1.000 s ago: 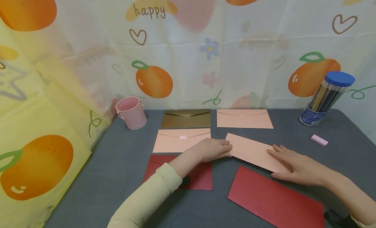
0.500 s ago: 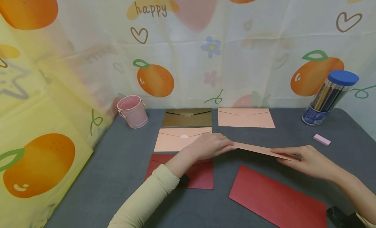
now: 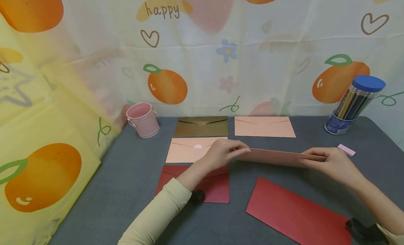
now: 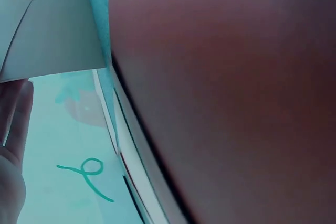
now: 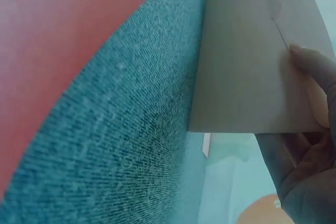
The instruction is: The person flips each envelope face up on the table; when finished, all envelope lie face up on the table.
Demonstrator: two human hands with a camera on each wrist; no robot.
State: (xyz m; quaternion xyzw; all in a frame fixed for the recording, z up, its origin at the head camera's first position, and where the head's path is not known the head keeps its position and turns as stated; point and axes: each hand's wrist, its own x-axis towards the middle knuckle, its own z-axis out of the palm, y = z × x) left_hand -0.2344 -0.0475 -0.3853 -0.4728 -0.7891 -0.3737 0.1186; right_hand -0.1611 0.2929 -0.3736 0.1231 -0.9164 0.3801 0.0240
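Observation:
A peach envelope (image 3: 274, 158) is tilted up on its long edge over the middle of the table, held between both hands. At its left end my left hand (image 3: 224, 153) pinches it between thumb and fingers. My right hand (image 3: 336, 166) grips the other end, thumb on the near face and fingers behind. In the right wrist view, that near face of the envelope (image 5: 241, 77) shows a flap line and a faint round seal. Nearer me lies a larger red envelope (image 3: 293, 210), set askew on the table.
A second red envelope (image 3: 217, 189) lies partly under my left forearm. Behind are a peach envelope with a white seal (image 3: 183, 153), a brown envelope (image 3: 202, 129) and another peach envelope (image 3: 265, 127). A pink bucket (image 3: 143, 122), pencil jar (image 3: 353, 104) and pink eraser (image 3: 346, 150) stand around.
The peach envelope, flat under both hands at first, has been lifted and turned until its other face points toward me. My right hand's thumb and fingers have closed on its right end.

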